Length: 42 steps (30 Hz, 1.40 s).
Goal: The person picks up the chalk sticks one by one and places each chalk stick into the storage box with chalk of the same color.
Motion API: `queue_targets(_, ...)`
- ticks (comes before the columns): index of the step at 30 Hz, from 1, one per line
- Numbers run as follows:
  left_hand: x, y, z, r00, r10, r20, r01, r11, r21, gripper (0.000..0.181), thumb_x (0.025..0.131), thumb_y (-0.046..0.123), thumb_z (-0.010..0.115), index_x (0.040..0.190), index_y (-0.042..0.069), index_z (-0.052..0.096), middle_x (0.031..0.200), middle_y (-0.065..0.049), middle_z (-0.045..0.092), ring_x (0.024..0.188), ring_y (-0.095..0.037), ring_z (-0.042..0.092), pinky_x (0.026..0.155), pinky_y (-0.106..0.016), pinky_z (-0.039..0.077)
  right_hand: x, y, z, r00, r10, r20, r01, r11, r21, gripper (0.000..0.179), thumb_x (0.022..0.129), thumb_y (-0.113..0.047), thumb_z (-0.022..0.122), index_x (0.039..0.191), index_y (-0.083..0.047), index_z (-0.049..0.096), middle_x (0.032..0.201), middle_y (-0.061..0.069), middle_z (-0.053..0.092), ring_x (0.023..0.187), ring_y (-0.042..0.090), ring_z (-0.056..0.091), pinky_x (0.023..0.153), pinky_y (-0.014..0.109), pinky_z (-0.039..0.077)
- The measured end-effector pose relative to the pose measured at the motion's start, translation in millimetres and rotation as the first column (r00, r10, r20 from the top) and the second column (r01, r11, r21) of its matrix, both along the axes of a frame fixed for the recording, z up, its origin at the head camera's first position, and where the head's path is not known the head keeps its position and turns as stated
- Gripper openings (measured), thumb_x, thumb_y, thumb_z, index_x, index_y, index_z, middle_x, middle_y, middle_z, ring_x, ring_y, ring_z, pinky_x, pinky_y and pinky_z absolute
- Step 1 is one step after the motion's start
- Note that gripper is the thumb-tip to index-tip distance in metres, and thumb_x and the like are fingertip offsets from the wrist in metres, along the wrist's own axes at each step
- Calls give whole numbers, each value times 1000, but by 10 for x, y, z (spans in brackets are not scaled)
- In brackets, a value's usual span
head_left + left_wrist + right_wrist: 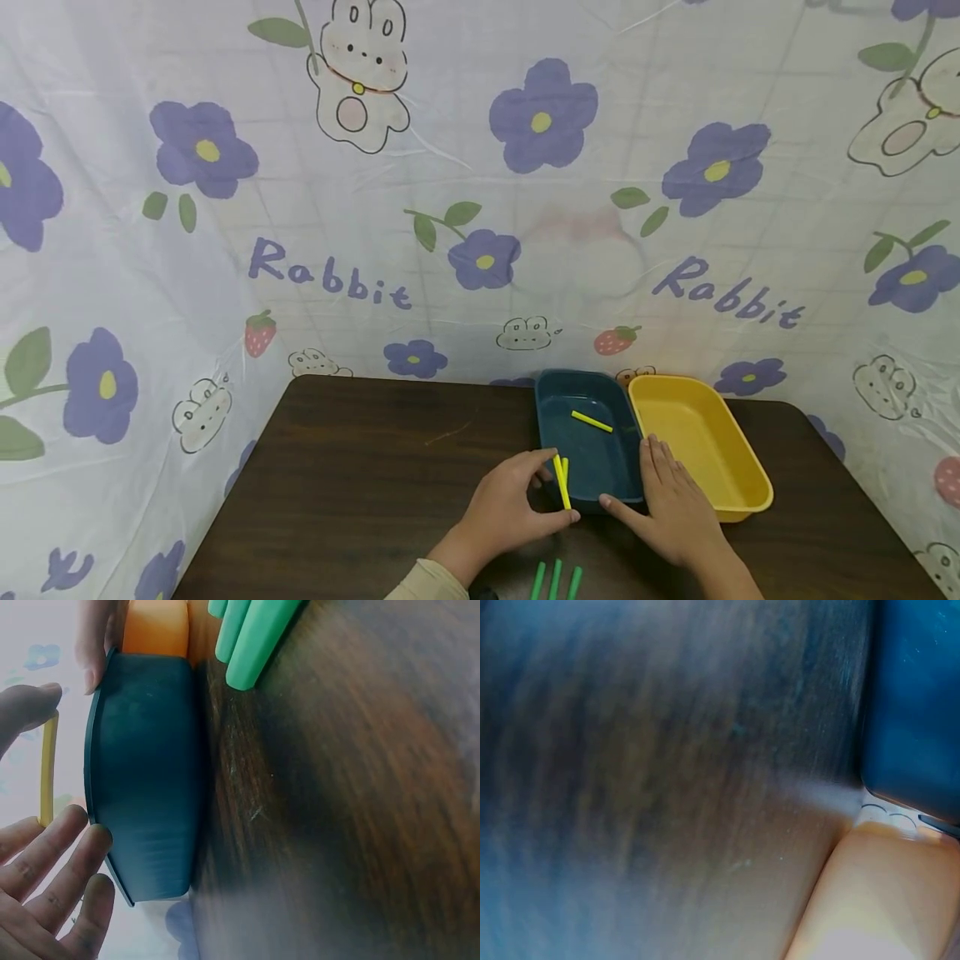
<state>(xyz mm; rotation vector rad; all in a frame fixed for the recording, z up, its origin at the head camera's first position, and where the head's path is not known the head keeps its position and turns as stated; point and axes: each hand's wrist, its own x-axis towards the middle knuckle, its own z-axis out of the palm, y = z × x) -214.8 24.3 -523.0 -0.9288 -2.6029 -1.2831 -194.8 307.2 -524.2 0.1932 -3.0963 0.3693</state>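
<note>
Between thumb and index fingertip, my left hand (501, 506) pinches a thin yellow stick (48, 769) by its ends, over the near left corner of a dark blue bin (596, 467). Its other fingers spread beside the bin's rim in the left wrist view. A second yellow stick shows right behind the held one, and another yellow stick (592, 422) lies inside the bin. My right hand (678, 512) rests with straight fingers along the side where the blue bin meets a yellow bin (708, 454), its thumb at the blue bin's near rim.
Several green sticks (556, 579) lie side by side on the dark wooden table (360, 483), near its front edge. A small black object (483, 593) shows partly at the bottom. Behind the table hangs a cloth (450, 167) printed with rabbits and flowers.
</note>
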Motion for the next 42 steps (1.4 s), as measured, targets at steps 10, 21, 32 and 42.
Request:
queue_targets(10, -22, 32, -6, 1000, 2, -11, -2, 1000, -3, 77, 87, 55, 85, 151, 20, 59, 115, 5, 73, 98, -14, 70, 85, -23, 57, -24, 15, -27, 1000, -3, -14, 3, 1000, -1, 120, 95, -82, 50, 166, 9, 18, 174, 31, 16, 160, 51, 19, 127, 69, 20)
queue_targets(21, -64, 71, 9, 1000, 1, 8, -1, 1000, -14, 77, 88, 54, 84, 152, 19, 59, 116, 4, 73, 97, -8, 67, 85, -23, 57, -18, 8, 4, 1000, -11, 5, 11, 1000, 1, 121, 94, -84, 48, 166, 9, 18, 174, 30, 15, 160, 51, 18, 127, 68, 18)
queue_targets(32, -121, 142, -16, 1000, 10, -14, -11, 998, -56, 78, 87, 59, 82, 151, 21, 59, 116, 1, 73, 96, -2, 60, 82, -22, 56, -1, 2, -5, 1000, -8, -16, 8, 1000, -3, 120, 94, -82, 50, 166, 8, 19, 174, 29, 16, 161, 50, 18, 127, 68, 19)
queue_targets(42, -136, 177, -4, 998, 44, -39, -48, 993, -108, 78, 88, 62, 80, 151, 21, 59, 132, 0, 70, 115, -12, 63, 99, -35, 58, -2, 2, 7, 1000, -9, -18, 9, 1000, 3, 118, 95, -81, 51, 166, 8, 19, 174, 29, 16, 161, 50, 19, 128, 67, 19)
